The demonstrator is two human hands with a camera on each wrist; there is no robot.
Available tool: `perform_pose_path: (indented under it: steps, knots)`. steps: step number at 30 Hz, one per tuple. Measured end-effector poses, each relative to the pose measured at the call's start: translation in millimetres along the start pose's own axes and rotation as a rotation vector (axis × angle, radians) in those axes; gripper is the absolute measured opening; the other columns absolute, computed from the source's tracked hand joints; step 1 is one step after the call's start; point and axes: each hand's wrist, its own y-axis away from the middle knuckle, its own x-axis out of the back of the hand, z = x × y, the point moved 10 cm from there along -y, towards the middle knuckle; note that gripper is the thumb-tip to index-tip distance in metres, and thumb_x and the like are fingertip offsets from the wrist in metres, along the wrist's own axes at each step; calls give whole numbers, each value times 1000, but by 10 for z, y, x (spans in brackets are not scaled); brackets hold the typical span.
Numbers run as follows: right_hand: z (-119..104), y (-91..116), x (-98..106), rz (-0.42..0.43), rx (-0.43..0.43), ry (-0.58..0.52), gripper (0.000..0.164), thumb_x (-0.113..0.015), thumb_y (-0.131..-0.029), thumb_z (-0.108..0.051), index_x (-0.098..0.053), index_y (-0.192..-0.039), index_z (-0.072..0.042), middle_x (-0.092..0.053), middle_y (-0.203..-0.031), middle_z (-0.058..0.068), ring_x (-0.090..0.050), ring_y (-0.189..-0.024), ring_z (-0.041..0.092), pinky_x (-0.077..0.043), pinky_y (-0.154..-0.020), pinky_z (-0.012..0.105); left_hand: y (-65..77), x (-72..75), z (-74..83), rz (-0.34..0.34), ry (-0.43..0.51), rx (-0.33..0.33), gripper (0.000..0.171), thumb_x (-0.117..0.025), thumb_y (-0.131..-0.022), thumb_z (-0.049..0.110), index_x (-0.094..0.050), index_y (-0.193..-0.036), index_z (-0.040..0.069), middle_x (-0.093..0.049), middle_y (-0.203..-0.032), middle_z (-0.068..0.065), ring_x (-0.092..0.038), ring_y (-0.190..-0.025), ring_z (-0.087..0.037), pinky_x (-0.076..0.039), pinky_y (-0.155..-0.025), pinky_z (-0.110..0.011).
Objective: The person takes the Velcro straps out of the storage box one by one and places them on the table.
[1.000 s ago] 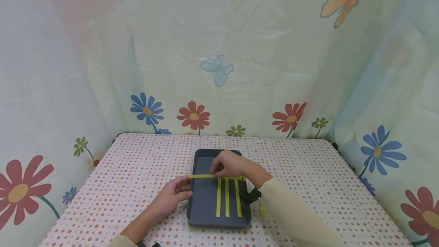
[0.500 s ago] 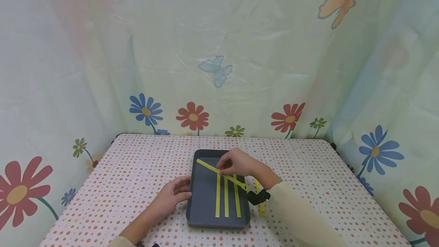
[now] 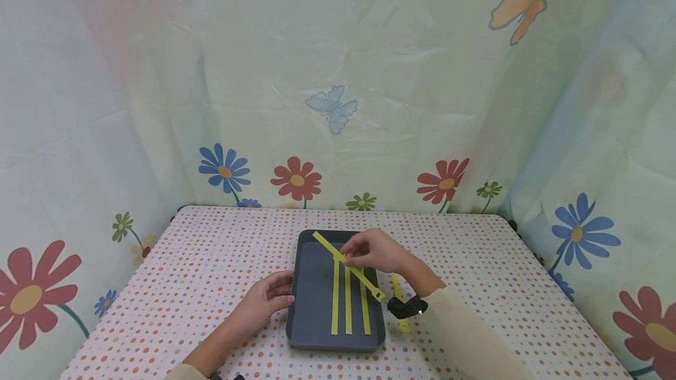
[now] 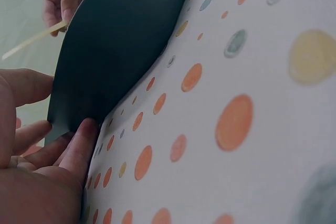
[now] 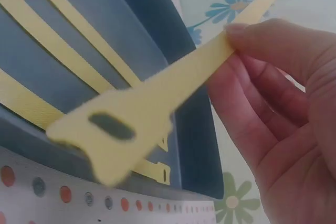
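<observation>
My right hand (image 3: pixel 377 249) pinches a yellow hook-and-loop cable tie (image 5: pixel 189 77) between thumb and fingers, partway along it. Slanted over the far part of a dark grey tray (image 3: pixel 311 315), the tie has its slotted head toward the near right and its plain end toward the far left. Inside the tray 3 more yellow ties (image 3: pixel 335 304) lie lengthwise, side by side, in the right half. My left hand (image 3: pixel 268 298) rests at the tray's left side, its relaxed fingers (image 4: pixel 81 142) against the outer wall in the left wrist view.
Right of the tray, another yellow tie (image 3: pixel 404 327) lies on the dotted tablecloth (image 3: pixel 454 257), partly hidden by the right wrist's black strap (image 3: pixel 406 308). A curtain (image 3: pixel 338 157) with flowers and butterflies surrounds the table.
My right hand has moved slightly right, turning the held tie from crosswise to a slant, its head swinging nearer and its plain end farther away. The left hand stays at the tray.
</observation>
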Motion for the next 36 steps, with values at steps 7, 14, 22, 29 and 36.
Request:
perform_pose_path:
  steps: [7, 14, 22, 29, 36]
  knots:
    - [97, 94, 57, 46, -28, -85, 28, -77, -93, -16, -74, -119, -5, -77, -93, 4, -72, -78, 18, -63, -74, 32, 2, -7, -10, -16, 15, -7, 61, -70, -97, 16, -45, -152, 5, -55, -149, -18, -58, -133, -31, -56, -103, -34]
    - [228, 210, 118, 143, -97, -212, 35, -77, -93, -17, -71, -125, -4, -73, -94, 10, -74, -82, 17, -65, -75, 41, -4, 0, -18, -22, 30, -8, 62, -70, -97, 17, -45, -152, 5, -57, -147, -17, -57, -134, -31, -56, -103, -33]
    - [360, 356, 201, 268, -164, -318, 40, -77, -93, -18, -69, -128, -1, -71, -98, 12, -75, -89, 19, -64, -80, 51, -1, -2, -16, -22, 28, -12, 62, -70, -97, 16, -44, -152, 5, -55, -149, -17, -57, -133, -31, -56, -102, -32]
    - [447, 464, 251, 342, -208, -358, 46, -79, -91, -16, -66, -133, -2, -71, -103, 13, -76, -88, 20, -63, -82, 53, 17, -9, 12, -20, 30, -18, 62, -70, -97, 15, -44, -152, 4, -54, -149, -19, -57, -133, -32, -56, -101, -31]
    - [559, 569, 291, 414, -247, -381, 44, -79, -91, -15, -68, -132, -5, -70, -102, 13, -76, -89, 22, -65, -79, 41, 41, -22, 47, -21, 45, -20, 62, -69, -98, 14, -43, -153, 3, -54, -149, -21, -56, -134, -33, -56, -102, -33]
